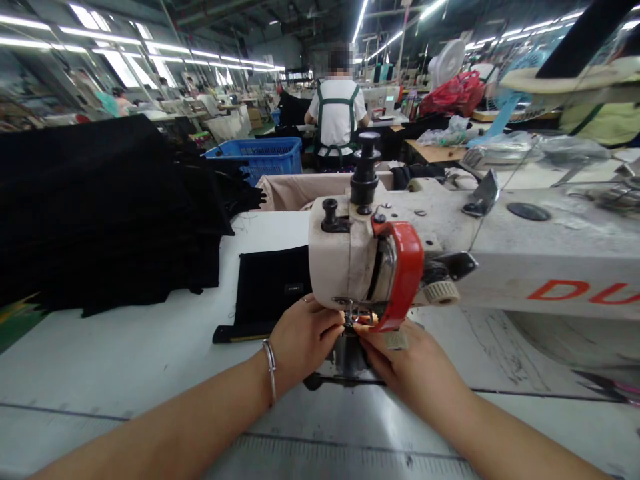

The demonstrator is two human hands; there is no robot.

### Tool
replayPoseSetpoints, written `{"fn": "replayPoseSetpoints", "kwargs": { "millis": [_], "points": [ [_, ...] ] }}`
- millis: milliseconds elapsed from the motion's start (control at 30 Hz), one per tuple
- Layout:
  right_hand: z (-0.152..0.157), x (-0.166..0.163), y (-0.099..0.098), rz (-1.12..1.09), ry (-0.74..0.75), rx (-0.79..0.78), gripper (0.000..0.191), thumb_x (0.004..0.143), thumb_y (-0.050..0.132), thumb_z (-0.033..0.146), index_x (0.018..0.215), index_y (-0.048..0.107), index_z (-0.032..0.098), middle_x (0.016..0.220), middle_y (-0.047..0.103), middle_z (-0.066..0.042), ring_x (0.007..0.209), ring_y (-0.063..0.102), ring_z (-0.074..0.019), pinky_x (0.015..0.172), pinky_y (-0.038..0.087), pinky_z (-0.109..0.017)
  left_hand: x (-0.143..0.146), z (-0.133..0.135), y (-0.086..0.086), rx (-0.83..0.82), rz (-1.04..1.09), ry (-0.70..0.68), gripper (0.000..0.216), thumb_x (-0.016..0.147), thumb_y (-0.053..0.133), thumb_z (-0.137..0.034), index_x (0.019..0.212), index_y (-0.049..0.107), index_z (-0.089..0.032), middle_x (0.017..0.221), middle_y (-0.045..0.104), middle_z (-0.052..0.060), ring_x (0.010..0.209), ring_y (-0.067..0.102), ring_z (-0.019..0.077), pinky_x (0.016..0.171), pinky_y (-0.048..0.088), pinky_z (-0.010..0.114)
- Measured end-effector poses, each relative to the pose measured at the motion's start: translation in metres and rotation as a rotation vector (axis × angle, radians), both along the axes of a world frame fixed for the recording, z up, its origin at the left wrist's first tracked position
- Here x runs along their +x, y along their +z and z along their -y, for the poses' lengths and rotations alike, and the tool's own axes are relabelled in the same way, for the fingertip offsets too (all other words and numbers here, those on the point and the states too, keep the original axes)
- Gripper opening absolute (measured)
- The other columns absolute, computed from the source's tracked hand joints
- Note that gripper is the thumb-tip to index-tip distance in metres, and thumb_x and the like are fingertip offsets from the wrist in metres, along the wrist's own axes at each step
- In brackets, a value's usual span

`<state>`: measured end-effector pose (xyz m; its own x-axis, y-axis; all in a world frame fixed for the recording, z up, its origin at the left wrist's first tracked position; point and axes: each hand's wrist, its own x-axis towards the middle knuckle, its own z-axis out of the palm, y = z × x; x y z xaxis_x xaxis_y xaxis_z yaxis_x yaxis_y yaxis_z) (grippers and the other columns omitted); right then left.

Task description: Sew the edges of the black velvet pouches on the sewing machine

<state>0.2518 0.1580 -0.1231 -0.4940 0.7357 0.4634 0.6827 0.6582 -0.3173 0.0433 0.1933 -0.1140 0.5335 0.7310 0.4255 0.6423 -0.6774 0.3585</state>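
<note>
A black fabric piece (267, 280) with a small dark label lies left of the sewing machine head (335, 247). Along its near edge runs a zipper (245, 337). My left hand (307, 337), with a silver bangle at the wrist, is closed at the right end of this fabric, its thumb and fingertips beside the presser foot (353, 319). From the other side my right hand (395, 350) reaches in with its fingers pressed together near the needle. The red guard (404, 277) covers part of it, and what it pinches is hidden.
A tall stack of black fabric pieces (110, 213) stands on the left of the white table (150, 373). Scissors (607, 387) lie at the right edge. Behind are a blue crate (270, 157), a pinkish cloth-lined bin (287, 190) and a seated person (340, 110).
</note>
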Motion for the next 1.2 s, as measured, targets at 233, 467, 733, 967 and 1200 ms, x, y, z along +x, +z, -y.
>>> {"fn": "replayPoseSetpoints", "kwargs": {
  "millis": [233, 467, 733, 967, 1200],
  "points": [
    [-0.0001, 0.0003, -0.0022, 0.011, -0.001, -0.019, 0.028, 0.092, 0.048, 0.012, 0.112, 0.067, 0.015, 0.105, 0.068, -0.013, 0.092, 0.062, -0.0277, 0.079, 0.056, -0.045, 0.0013, -0.0009, -0.0007, -0.008, 0.008, 0.022, 0.011, 0.080, 0.068, -0.011, 0.082, 0.070, -0.022, 0.086, 0.071, 0.002, 0.087, 0.066, 0.0226, 0.079, 0.053, 0.035],
    [0.0019, 0.0001, -0.0026, -0.022, -0.001, -0.049, 0.023, 0.091, 0.050, 0.012, 0.104, 0.069, 0.016, 0.105, 0.067, -0.012, 0.095, 0.060, -0.0270, 0.082, 0.054, -0.044, 0.0006, -0.0013, -0.0021, -0.008, 0.016, 0.012, 0.011, 0.081, 0.067, -0.011, 0.083, 0.068, -0.022, 0.088, 0.070, 0.003, 0.089, 0.065, 0.0220, 0.080, 0.053, 0.035],
    [0.0023, -0.0018, 0.0008, -0.028, -0.007, -0.074, 0.027, 0.090, 0.049, 0.011, 0.110, 0.067, 0.014, 0.102, 0.068, -0.013, 0.090, 0.060, -0.0281, 0.078, 0.054, -0.044, 0.0002, -0.0021, -0.0005, -0.007, 0.014, 0.000, 0.011, 0.080, 0.068, -0.010, 0.079, 0.068, -0.022, 0.085, 0.070, 0.002, 0.087, 0.064, 0.0217, 0.079, 0.053, 0.034],
    [0.0024, -0.0009, 0.0003, -0.001, -0.024, -0.091, 0.019, 0.089, 0.051, 0.011, 0.092, 0.069, 0.016, 0.101, 0.067, -0.012, 0.092, 0.060, -0.0265, 0.079, 0.053, -0.042, -0.0006, -0.0016, -0.0029, -0.027, -0.004, 0.016, 0.010, 0.081, 0.067, -0.012, 0.084, 0.068, -0.022, 0.089, 0.070, 0.003, 0.090, 0.064, 0.0230, 0.079, 0.052, 0.035],
    [0.0050, -0.0002, -0.0018, -0.017, -0.027, -0.058, 0.025, 0.089, 0.053, 0.009, 0.106, 0.069, 0.018, 0.099, 0.069, -0.011, 0.093, 0.061, -0.0262, 0.081, 0.054, -0.041, -0.0003, 0.0051, -0.0021, -0.031, 0.000, 0.002, 0.011, 0.080, 0.069, -0.011, 0.083, 0.067, -0.021, 0.090, 0.069, 0.003, 0.090, 0.063, 0.0214, 0.081, 0.051, 0.033]
  ]
}}
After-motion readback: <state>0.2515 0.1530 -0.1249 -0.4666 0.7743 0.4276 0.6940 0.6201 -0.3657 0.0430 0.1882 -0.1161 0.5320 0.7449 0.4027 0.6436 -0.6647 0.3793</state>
